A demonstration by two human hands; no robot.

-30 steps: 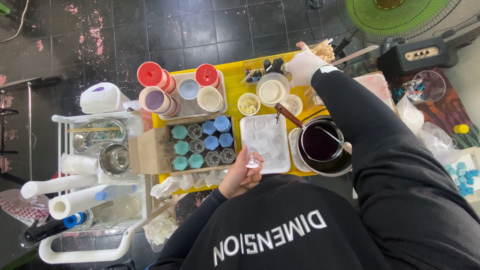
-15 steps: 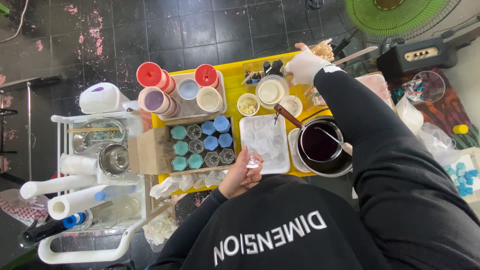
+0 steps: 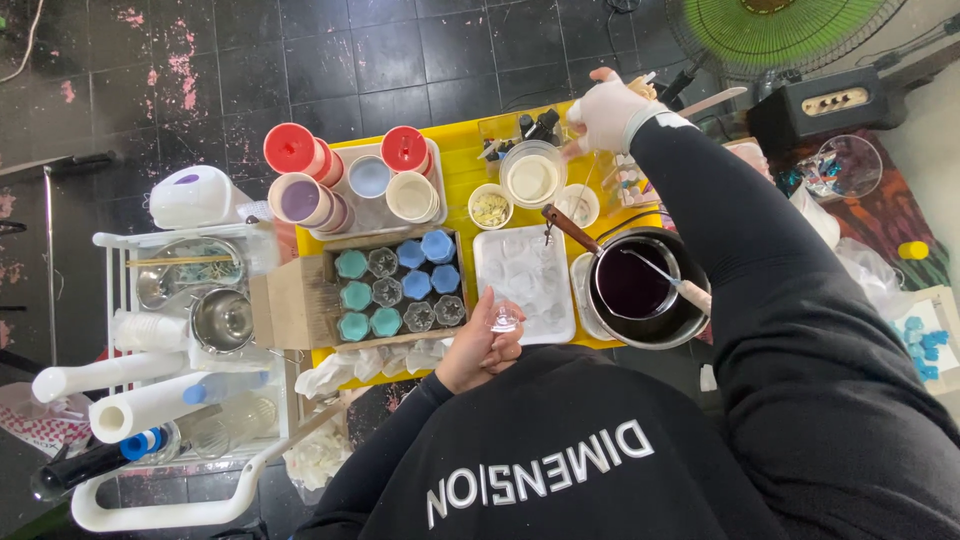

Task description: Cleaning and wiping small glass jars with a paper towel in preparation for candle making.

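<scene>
My left hand (image 3: 478,348) is close to my chest and holds a small clear glass cup (image 3: 505,319) over the near edge of the yellow table (image 3: 462,158). Just beyond it lies a white mould tray (image 3: 525,275). My right hand (image 3: 608,112), in a white glove, is stretched to the table's far side with its fingers curled at a clear box of wooden sticks (image 3: 640,90). What it grips is hidden. Under that arm sits a dark pot of purple liquid (image 3: 632,287) with a stirrer (image 3: 672,281) in it.
A cardboard box (image 3: 290,300) holds several blue and teal star-shaped cups. Red-lidded jars (image 3: 292,150) and small bowls (image 3: 532,178) stand farther back. A white trolley (image 3: 170,300) with metal bowls and paper rolls is at the left. A green fan (image 3: 790,30) stands far right.
My right hand has edged slightly farther away toward the sticks. My left hand and the clear cup have stayed put.
</scene>
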